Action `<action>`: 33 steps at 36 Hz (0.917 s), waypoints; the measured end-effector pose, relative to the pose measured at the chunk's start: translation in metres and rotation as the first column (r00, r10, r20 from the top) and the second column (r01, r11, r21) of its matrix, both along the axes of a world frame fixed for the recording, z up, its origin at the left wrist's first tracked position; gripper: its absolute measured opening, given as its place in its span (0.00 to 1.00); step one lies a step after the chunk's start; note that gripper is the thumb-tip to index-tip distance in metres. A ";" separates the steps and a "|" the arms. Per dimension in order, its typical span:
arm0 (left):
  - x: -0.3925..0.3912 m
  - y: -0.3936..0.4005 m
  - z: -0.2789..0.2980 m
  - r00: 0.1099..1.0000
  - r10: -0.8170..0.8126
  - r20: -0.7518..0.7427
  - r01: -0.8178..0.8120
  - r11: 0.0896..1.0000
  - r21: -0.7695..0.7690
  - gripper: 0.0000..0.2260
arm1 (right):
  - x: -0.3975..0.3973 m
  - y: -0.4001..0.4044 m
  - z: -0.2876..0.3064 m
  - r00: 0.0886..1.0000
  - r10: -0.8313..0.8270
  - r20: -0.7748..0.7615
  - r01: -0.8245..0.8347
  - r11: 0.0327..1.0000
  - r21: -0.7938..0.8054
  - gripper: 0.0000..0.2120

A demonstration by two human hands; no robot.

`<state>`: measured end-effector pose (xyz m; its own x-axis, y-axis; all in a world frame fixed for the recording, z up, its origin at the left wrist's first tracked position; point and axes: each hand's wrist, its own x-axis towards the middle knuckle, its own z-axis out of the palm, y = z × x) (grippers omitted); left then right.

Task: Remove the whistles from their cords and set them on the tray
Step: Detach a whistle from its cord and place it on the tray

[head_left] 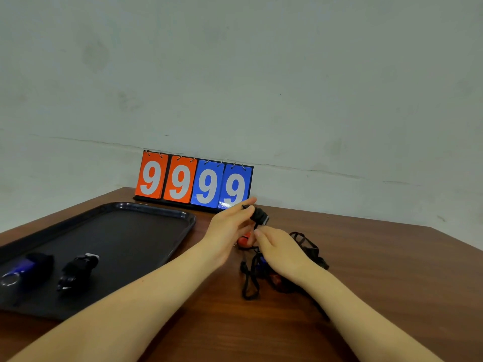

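Wooden table (339, 270) carries everything. Black tray (125, 231) sits at its left edge, presumably within easy reach of the left hand; two freed whistles lie in the tray's near-left corner, a blue whistle (23, 266) and a black whistle (78, 267). Flip scoreboard (193, 181) stands at the far edge, reading 9999. Tangled cords (261, 270) pile right of the tray. Left hand (230, 228) pinches a dark whistle (258, 215) raised above the pile, steadying it; right hand (279, 252) has fingertips curled at the cord just below, likely working the clip loose. An orange whistle (244, 240) waits beneath, still corded by the look of it.
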<state>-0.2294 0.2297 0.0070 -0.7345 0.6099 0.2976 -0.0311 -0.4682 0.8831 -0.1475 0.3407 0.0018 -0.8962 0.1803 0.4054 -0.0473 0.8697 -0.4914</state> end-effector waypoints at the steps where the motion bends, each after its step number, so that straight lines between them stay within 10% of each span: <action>1: -0.001 0.001 -0.001 1.000 0.007 -0.023 -0.007 1.000 -0.016 0.10 | -0.001 0.000 -0.001 1.000 0.011 0.004 -0.011 1.000 0.020 0.15; 18: -0.010 -0.002 -0.001 0.930 0.156 -0.332 -0.232 0.952 -0.201 0.14 | 0.001 0.012 0.002 0.957 -0.038 -0.286 -0.015 0.983 -0.182 0.13; 33: 0.006 -0.006 0.009 0.960 -0.278 -0.024 0.274 0.955 -0.113 0.10 | 0.002 0.052 0.004 0.906 -0.345 -0.246 0.133 0.783 -0.608 0.13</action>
